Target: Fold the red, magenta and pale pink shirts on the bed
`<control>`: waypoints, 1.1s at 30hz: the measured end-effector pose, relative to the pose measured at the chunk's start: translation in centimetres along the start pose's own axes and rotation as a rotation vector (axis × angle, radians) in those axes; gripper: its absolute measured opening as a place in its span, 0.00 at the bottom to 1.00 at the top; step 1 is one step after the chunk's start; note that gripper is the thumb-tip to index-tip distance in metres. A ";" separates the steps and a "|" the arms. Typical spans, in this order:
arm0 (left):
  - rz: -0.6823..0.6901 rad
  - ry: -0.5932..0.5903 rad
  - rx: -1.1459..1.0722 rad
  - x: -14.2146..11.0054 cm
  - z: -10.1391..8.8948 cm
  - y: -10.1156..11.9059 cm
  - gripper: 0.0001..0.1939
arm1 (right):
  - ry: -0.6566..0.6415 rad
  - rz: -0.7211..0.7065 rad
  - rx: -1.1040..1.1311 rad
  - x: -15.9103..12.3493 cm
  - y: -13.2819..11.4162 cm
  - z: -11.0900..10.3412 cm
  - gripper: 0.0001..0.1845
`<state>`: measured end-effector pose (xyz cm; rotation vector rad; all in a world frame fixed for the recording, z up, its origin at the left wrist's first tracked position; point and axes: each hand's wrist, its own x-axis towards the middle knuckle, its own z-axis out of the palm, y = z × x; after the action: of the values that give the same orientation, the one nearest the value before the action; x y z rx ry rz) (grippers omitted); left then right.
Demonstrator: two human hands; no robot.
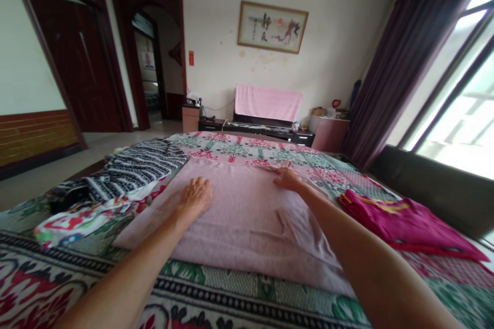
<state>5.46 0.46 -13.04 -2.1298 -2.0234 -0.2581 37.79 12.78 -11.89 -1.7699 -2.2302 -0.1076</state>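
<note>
A pale pink knitted garment (239, 216) lies spread flat on the patterned bed cover (231, 288). My left hand (195, 195) rests palm down on its left part, fingers stretched out and open. My right hand (287, 177) reaches to the garment's far edge, where its fingers press on or pinch a fold of the pink fabric. A small pocket shows on the garment near my right forearm.
A black-and-white striped garment (139, 164) and a colourful printed cloth (73, 221) lie at the left. A folded magenta garment (405, 218) lies at the right. Beyond the bed stand a low cabinet with a pink towel (268, 103), a doorway and a curtained window.
</note>
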 end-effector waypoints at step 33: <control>0.416 0.020 -0.249 2.3 -1.3 8.7 0.17 | 0.164 0.198 0.143 -6.6 4.8 -5.4 0.15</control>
<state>14.28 1.92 -11.37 -2.6196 -1.5527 -0.4812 44.70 6.42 -9.16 -1.8219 -1.8904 -0.0478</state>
